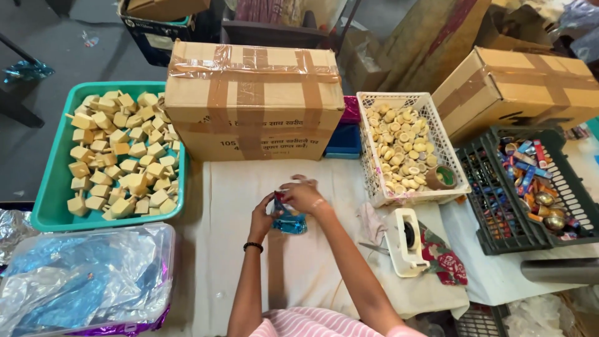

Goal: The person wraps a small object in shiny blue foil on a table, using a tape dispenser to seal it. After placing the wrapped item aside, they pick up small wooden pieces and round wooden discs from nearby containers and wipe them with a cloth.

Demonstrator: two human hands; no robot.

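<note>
My left hand (pixel 262 219) and my right hand (pixel 302 194) meet over the middle of a cream cloth (pixel 224 262). Both hold a small object wrapped in shiny blue foil (pixel 288 221), with a bit of red showing at its top. The right hand pinches the upper end; the left hand grips its left side. A black band circles my left wrist. What lies inside the foil is hidden.
A green tray (pixel 47 193) of tan wooden tops sits left, a bag of blue foil sheets (pixel 81 281) below it. A taped carton (pixel 253 100) stands behind. Right: a white basket (pixel 430 103) of round caps, a tape dispenser (pixel 405 240), and a dark crate (pixel 493 231) of wrapped pieces.
</note>
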